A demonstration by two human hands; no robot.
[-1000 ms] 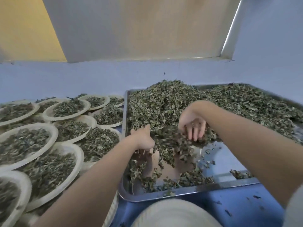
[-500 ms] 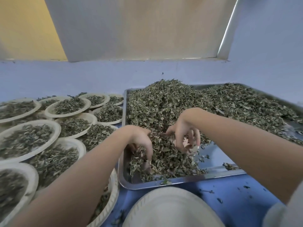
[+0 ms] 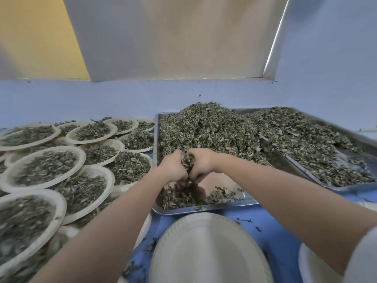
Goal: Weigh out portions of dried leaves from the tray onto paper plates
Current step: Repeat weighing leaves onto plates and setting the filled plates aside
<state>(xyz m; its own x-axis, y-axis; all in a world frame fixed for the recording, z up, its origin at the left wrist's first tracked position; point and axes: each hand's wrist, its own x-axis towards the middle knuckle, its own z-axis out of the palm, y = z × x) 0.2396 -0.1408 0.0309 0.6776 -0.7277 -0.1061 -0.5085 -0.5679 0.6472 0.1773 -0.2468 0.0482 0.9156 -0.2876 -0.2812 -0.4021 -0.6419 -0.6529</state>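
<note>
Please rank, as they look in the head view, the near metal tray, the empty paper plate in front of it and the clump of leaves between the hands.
1. Near metal tray, largest.
2. Empty paper plate, though its nearness to the camera enlarges it and the frame cuts it off.
3. Clump of leaves, held between the left hand and the right hand, smallest.

Both forearms reach forward, left grip and right grip pressed together, fingers curled.

Hidden fingers, cropped plates

The cupped left hand and right hand conceal their own fingertips and most of the clump of dried green leaves between them; nearer than this grip, the empty white paper plate runs off the bottom edge.
</note>
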